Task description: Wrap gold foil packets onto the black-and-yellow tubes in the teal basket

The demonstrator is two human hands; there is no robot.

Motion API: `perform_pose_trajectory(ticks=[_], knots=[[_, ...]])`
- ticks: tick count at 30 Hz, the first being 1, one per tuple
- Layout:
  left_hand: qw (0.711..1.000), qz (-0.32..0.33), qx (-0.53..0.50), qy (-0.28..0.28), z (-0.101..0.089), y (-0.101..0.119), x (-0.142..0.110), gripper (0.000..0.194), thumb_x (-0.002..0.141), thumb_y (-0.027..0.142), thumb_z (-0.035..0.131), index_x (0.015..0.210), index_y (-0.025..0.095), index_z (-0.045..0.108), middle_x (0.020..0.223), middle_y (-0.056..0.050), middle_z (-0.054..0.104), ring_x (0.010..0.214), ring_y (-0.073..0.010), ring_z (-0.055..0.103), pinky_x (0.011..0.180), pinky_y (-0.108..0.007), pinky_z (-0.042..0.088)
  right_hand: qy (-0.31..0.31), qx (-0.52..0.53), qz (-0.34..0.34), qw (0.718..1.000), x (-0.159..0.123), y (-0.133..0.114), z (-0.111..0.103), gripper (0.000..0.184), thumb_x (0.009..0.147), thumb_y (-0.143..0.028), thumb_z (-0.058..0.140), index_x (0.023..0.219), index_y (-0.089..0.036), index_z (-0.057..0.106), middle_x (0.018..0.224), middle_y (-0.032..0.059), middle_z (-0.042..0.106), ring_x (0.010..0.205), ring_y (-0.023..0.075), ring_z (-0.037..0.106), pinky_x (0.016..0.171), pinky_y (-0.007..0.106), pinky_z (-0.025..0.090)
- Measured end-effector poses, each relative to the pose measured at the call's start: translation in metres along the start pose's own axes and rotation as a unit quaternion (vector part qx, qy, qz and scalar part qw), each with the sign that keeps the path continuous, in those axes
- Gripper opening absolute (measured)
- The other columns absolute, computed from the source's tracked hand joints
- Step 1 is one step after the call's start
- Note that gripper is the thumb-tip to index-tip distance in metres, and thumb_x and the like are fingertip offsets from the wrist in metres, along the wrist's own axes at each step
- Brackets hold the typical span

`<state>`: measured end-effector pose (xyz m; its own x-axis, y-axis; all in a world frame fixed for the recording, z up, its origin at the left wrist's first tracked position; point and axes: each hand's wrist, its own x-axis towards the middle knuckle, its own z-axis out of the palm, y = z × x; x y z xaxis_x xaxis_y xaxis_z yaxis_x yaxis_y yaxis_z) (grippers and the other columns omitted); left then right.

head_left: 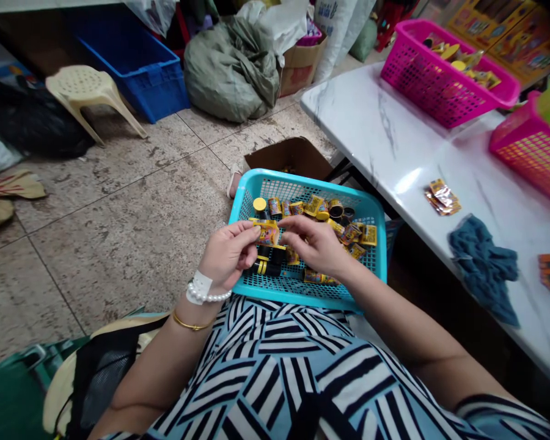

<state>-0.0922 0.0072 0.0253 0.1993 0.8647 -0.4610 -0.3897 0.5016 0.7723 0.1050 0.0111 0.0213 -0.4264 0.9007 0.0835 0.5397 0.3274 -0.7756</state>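
Note:
My left hand [231, 252] pinches a small yellow printed wrapper [266, 232] between thumb and fingers, above a turquoise plastic basket [308, 300]. Close to the wrapper's right end is my right hand [315, 243], its thumb and forefinger slightly apart; whether they touch the wrapper is hard to tell. The basket rests on my lap. Inside it lie several small black cylinders with yellow bands [266, 267], several yellow-labelled tubs [352, 232] and an upright piece with a round yellow top [259, 205].
To the right, a white marbled table [366, 134] carries pink baskets [444, 79], a stack of printed wrappers [442, 197] and a blue cloth [483, 266]. An open cardboard box [288, 156] sits beyond my basket. A cream stool [85, 85] and blue crate [137, 79] stand at left.

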Motion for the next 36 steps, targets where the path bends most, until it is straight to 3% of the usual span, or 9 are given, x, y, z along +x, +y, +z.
perform_pose_trajectory(ticks=[3, 5, 7, 10, 13, 17, 23, 29, 36], knots=[[1.0, -0.011, -0.012, -0.008, -0.004, 0.002, 0.002, 0.031, 0.065, 0.032, 0.082, 0.081, 0.012, 0.065, 0.054, 0.002, 0.059, 0.032, -0.002, 0.039, 0.033, -0.016, 0.01, -0.127, -0.266, -0.108, 0.949, 0.001, 0.012, 0.007, 0.016, 0.096, -0.019, 0.05, 0.096, -0.017, 0.066, 0.09, 0.0097, 0.069, 0.095, 0.0244, 0.057, 0.087, 0.039, 0.044], [0.999, -0.015, -0.025, -0.014, -0.005, 0.001, 0.002, 0.032, 0.063, 0.031, 0.084, 0.082, 0.011, 0.066, 0.056, 0.002, 0.06, 0.034, -0.0016, 0.039, 0.033, -0.015, 0.012, -0.189, -0.353, -0.141, 0.905, -0.002, 0.019, 0.017, 0.017, 0.097, -0.02, 0.049, 0.095, -0.016, 0.066, 0.093, 0.0119, 0.067, 0.099, 0.0266, 0.054, 0.09, 0.042, 0.042], [0.999, -0.023, -0.038, -0.022, -0.005, -0.001, 0.002, 0.033, 0.061, 0.029, 0.086, 0.079, 0.01, 0.067, 0.054, 0.003, 0.058, 0.037, -0.0016, 0.04, 0.034, -0.014, 0.015, -0.208, -0.384, -0.145, 0.888, -0.004, 0.024, 0.025, 0.02, 0.098, -0.021, 0.046, 0.103, -0.016, 0.065, 0.098, 0.0127, 0.065, 0.097, 0.026, 0.053, 0.091, 0.043, 0.042], [0.997, -0.038, -0.056, -0.033, -0.002, -0.003, 0.001, 0.031, 0.061, 0.028, 0.087, 0.075, 0.011, 0.066, 0.048, 0.005, 0.051, 0.038, -0.0016, 0.037, 0.036, -0.014, 0.018, -0.203, -0.36, -0.129, 0.901, -0.003, 0.033, 0.024, 0.022, 0.095, -0.02, 0.051, 0.113, -0.014, 0.063, 0.103, 0.0135, 0.063, 0.096, 0.0255, 0.052, 0.09, 0.043, 0.043], [0.996, -0.03, -0.078, -0.018, 0.002, -0.005, 0.0, 0.03, 0.061, 0.026, 0.087, 0.076, 0.012, 0.066, 0.05, 0.007, 0.05, 0.037, -0.0008, 0.036, 0.035, -0.015, 0.019, -0.181, -0.238, -0.116, 0.947, -0.001, 0.038, 0.005, 0.027, 0.086, -0.028, 0.068, 0.11, -0.014, 0.067, 0.104, 0.0127, 0.061, 0.096, 0.0249, 0.054, 0.087, 0.042, 0.047], [0.994, -0.016, -0.104, 0.009, 0.007, -0.01, -0.001, 0.03, 0.062, 0.025, 0.086, 0.079, 0.012, 0.064, 0.056, 0.006, 0.055, 0.038, 0.0, 0.037, 0.035, -0.014, 0.02, -0.042, -0.003, -0.033, 0.999, -0.015, 0.027, -0.028, 0.033, 0.086, -0.033, 0.07, 0.117, -0.023, 0.069, 0.108, 0.0081, 0.059, 0.102, 0.0218, 0.058, 0.089, 0.041, 0.051], [0.991, -0.061, -0.117, -0.015, 0.015, -0.02, -0.004, 0.032, 0.063, 0.025, 0.085, 0.08, 0.011, 0.062, 0.057, 0.007, 0.052, 0.039, 0.0007, 0.035, 0.035, -0.013, 0.017, 0.032, 0.286, 0.085, 0.954, -0.037, -0.004, -0.036, 0.056, 0.079, -0.047, 0.076, 0.132, -0.032, 0.063, 0.109, 0.0049, 0.06, 0.083, 0.0166, 0.061, 0.069, 0.032, 0.057], [0.982, -0.095, -0.156, -0.049, 0.018, -0.021, -0.005, 0.027, 0.067, 0.021, 0.083, 0.08, 0.011, 0.062, 0.066, 0.005, 0.056, 0.04, 0.0021, 0.033, 0.036, -0.013, 0.017, 0.042, 0.238, 0.066, 0.968, -0.03, -0.009, -0.024, 0.045, 0.079, -0.039, 0.077, 0.122, -0.029, 0.07, 0.1, 0.0045, 0.063, 0.096, 0.0191, 0.059, 0.082, 0.035, 0.052], [0.994, -0.048, -0.09, -0.037, 0.019, -0.025, -0.005, 0.026, 0.068, 0.029, 0.081, 0.076, 0.012, 0.064, 0.066, 0.002, 0.061, 0.038, 0.0008, 0.038, 0.036, -0.015, 0.017, 0.048, 0.053, 0.023, 0.997, -0.029, -0.023, -0.026, 0.045, 0.081, -0.025, 0.071, 0.125, -0.031, 0.067, 0.093, 0.0027, 0.058, 0.082, 0.0164, 0.057, 0.065, 0.029, 0.05]])
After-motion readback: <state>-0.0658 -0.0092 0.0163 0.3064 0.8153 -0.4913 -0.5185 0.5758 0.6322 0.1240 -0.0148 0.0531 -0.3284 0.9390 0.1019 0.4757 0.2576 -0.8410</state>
